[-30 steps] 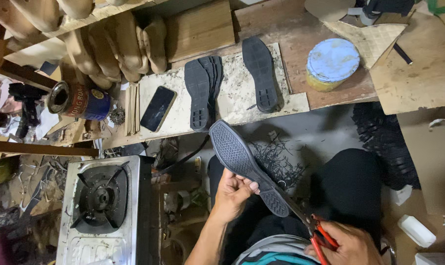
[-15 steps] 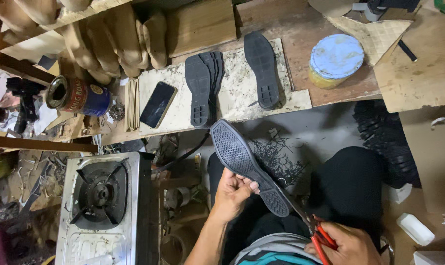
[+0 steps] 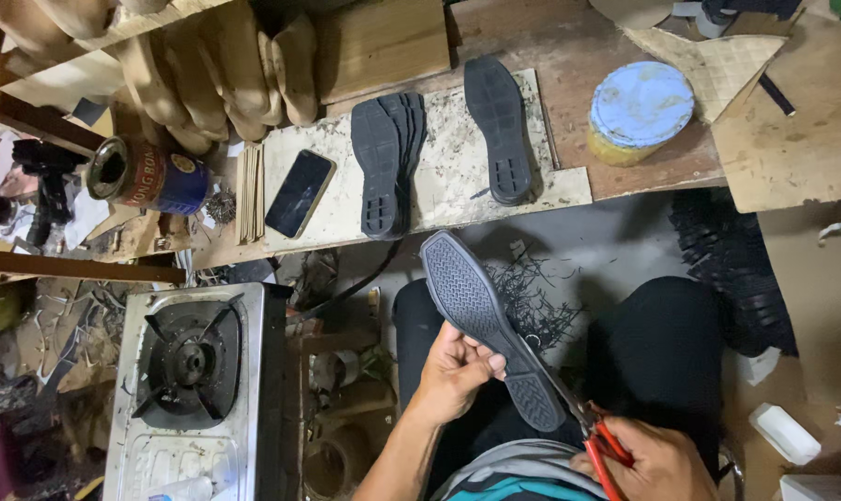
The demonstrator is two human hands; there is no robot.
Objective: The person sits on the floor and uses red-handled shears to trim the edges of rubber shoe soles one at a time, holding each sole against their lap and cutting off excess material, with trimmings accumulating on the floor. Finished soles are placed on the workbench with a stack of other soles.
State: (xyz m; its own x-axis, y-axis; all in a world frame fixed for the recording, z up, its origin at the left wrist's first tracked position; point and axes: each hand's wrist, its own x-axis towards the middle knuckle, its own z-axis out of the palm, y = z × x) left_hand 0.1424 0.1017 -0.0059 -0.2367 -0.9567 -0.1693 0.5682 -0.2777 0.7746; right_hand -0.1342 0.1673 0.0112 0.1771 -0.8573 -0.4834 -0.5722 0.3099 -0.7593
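My left hand (image 3: 450, 369) grips a dark grey rubber shoe sole (image 3: 481, 315) by its edge, tread side up, toe pointing away from me. My right hand (image 3: 645, 457) holds red-handled scissors (image 3: 599, 434) whose blades meet the sole's right edge near the heel. Black rubber trimmings (image 3: 541, 301) lie on the floor beyond the sole, between my knees in dark trousers.
On the workbench board (image 3: 560, 186) lie a stack of dark soles (image 3: 388, 158), a single sole (image 3: 499, 125), a black phone (image 3: 300, 193), a blue-lidded tub (image 3: 640, 109) and a tin can (image 3: 147, 176). Wooden shoe lasts (image 3: 216, 74) hang at upper left. A gas stove (image 3: 193, 371) stands at left.
The view has shifted slightly; the sole and both hands hold nearly the same pose, the scissors still at the sole's edge.
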